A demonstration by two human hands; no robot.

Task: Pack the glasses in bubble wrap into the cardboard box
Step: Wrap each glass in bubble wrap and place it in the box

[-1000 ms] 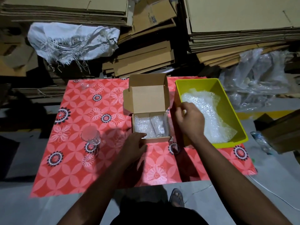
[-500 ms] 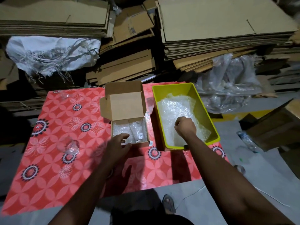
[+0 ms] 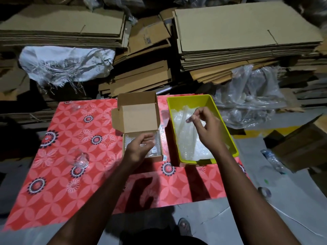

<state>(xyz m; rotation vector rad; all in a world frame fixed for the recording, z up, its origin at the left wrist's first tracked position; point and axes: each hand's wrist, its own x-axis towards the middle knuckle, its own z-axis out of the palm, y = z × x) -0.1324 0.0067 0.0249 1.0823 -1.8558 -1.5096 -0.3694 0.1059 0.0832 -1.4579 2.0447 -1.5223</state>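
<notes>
The right hand [image 3: 206, 128] pinches the top edge of a sheet of bubble wrap [image 3: 190, 138] between thumb and forefinger, lifting it so the sheet hangs down into the yellow tub [image 3: 228, 137], its long side running away from the person. The left hand [image 3: 139, 147] hovers over the small cardboard box [image 3: 141, 131], fingers loosely curled around nothing, palm toward the wrapped glasses [image 3: 155, 149] already lying inside. An unwrapped glass [image 3: 80, 160] rests on the red flowered cloth [image 3: 58, 183], to the left of the box and well apart from the sheet. The left hand is the nearer one to that glass, so I judge the sheet must travel leftward across the box to meet it, or the glass must come right
</notes>
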